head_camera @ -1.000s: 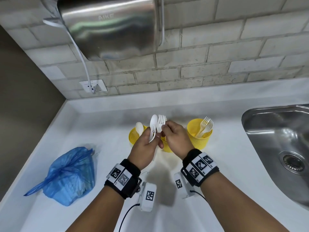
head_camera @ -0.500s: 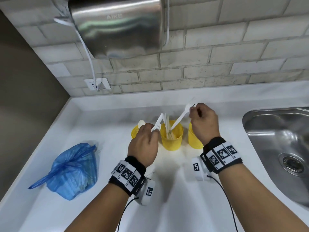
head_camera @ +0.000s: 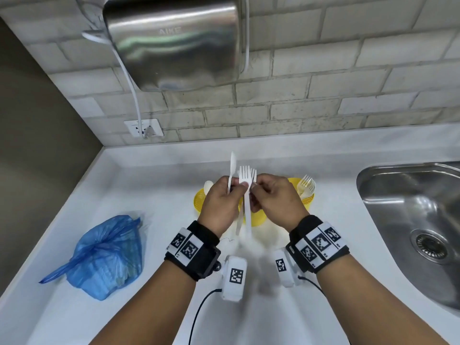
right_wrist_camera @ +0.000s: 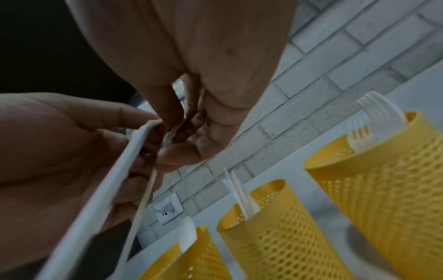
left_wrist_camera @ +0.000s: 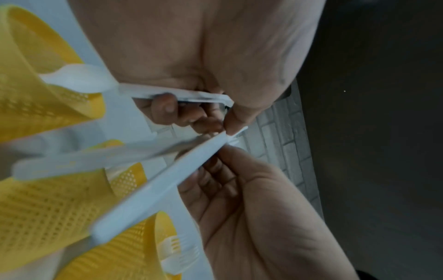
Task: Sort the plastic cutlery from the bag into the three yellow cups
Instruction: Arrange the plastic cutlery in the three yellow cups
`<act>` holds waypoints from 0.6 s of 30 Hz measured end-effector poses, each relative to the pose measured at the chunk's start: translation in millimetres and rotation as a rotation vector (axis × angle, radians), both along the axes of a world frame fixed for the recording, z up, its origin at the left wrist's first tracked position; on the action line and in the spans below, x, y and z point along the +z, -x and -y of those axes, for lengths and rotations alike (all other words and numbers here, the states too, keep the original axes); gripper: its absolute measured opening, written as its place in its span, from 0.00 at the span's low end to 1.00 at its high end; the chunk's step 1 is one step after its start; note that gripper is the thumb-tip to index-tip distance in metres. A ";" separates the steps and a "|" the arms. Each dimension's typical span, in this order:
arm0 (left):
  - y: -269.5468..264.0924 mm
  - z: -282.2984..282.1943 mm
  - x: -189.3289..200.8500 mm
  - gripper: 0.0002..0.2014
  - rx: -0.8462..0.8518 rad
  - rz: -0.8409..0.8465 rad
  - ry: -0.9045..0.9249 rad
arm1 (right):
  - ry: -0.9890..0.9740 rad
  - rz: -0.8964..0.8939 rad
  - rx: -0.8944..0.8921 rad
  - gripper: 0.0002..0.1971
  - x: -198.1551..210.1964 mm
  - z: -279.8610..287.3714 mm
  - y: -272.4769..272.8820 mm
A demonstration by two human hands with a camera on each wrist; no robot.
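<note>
My left hand (head_camera: 237,186) grips a small bundle of white plastic cutlery, with a spoon (head_camera: 232,165) and a fork (head_camera: 245,174) standing up out of it and the handles (left_wrist_camera: 153,191) hanging below. My right hand (head_camera: 257,186) meets it and pinches a second fork (head_camera: 254,173) in the bundle. Three yellow mesh cups stand in a row under the hands. The left cup (head_camera: 200,202) holds a spoon (right_wrist_camera: 188,233), the middle cup (right_wrist_camera: 275,227) holds knives (right_wrist_camera: 236,189), and the right cup (head_camera: 308,199) holds forks (head_camera: 307,185). The hands hide most of the middle cup in the head view.
The blue plastic bag (head_camera: 107,255) lies on the white counter (head_camera: 159,195) to the left. A steel sink (head_camera: 410,207) is sunk in at the right. A hand dryer (head_camera: 174,41) hangs on the brick wall above, its cord plugged into a socket (head_camera: 144,128).
Half a second ago my right hand held a fork over the right cup. It has come back without it and now pinches another fork in the left hand's bundle.
</note>
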State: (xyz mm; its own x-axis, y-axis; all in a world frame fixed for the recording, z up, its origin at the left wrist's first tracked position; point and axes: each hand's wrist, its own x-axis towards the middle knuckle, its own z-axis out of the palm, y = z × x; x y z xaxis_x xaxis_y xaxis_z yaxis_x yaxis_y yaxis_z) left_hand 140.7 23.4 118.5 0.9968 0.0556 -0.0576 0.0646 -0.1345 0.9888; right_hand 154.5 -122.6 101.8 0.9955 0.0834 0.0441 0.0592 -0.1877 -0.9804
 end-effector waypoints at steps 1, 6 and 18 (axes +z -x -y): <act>-1.1 -1.1 0.4 0.06 0.014 0.021 -0.039 | -0.029 -0.023 0.008 0.11 0.5 -0.2 -0.7; -1.4 -3.4 0.2 0.09 -0.008 0.086 -0.128 | -0.127 -0.058 0.062 0.14 1.1 -0.3 -0.3; 5.3 -0.5 7.9 0.12 -0.093 0.009 0.033 | -0.175 -0.082 -0.025 0.14 6.2 33.1 -8.4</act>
